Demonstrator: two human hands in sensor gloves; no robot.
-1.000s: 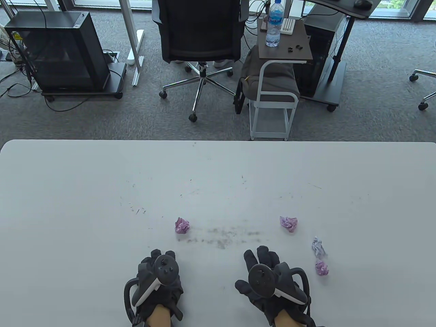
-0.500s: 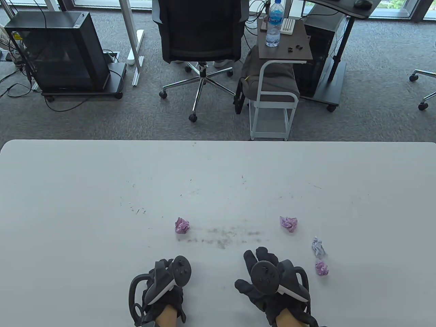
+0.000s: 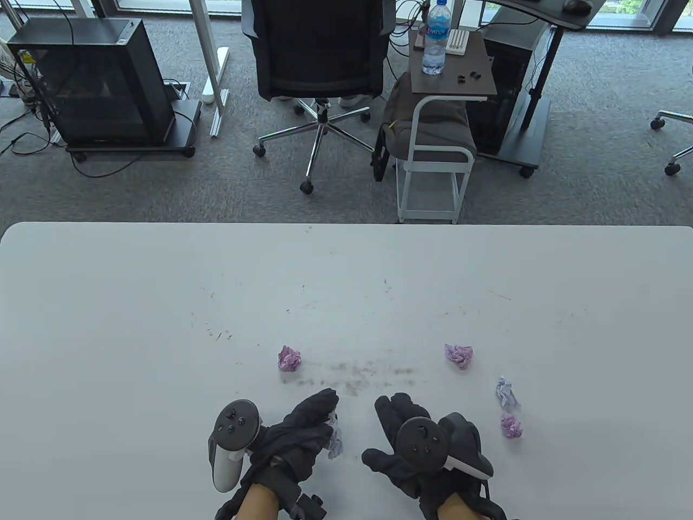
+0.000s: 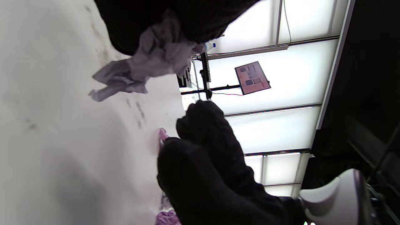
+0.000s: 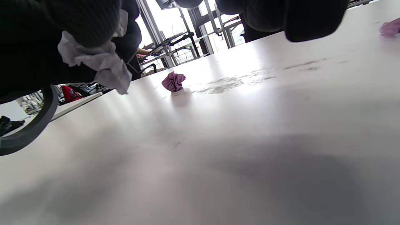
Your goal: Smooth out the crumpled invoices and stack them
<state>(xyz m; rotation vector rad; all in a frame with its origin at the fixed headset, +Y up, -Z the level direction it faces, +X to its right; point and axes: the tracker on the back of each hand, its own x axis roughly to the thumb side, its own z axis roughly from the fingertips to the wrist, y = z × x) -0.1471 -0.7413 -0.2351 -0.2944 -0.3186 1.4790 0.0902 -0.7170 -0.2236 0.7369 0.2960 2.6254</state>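
Observation:
My left hand [image 3: 322, 420] is turned on its side and holds a pale, crumpled invoice [image 3: 335, 440] just above the white table [image 3: 135, 303]. The paper hangs from my fingers in the left wrist view [image 4: 147, 68] and shows in the right wrist view [image 5: 100, 64]. My right hand [image 3: 398, 420] is open and empty with its fingers spread, just right of the paper. Other crumpled invoices lie on the table: a pink one [image 3: 289, 358] ahead of my left hand, a pink one [image 3: 458, 355], a whitish one [image 3: 505, 392] and a pink one [image 3: 511, 426] on the right.
Dark smudges [image 3: 354, 376] mark the table between the pink balls. Beyond the far edge are an office chair [image 3: 319, 65], a small side table with a water bottle [image 3: 436, 38] and a black computer case [image 3: 92, 81].
My left hand has rolled onto its side and moved right toward my right hand, and a crumpled invoice now shows in its fingers. My right hand has shifted slightly left.

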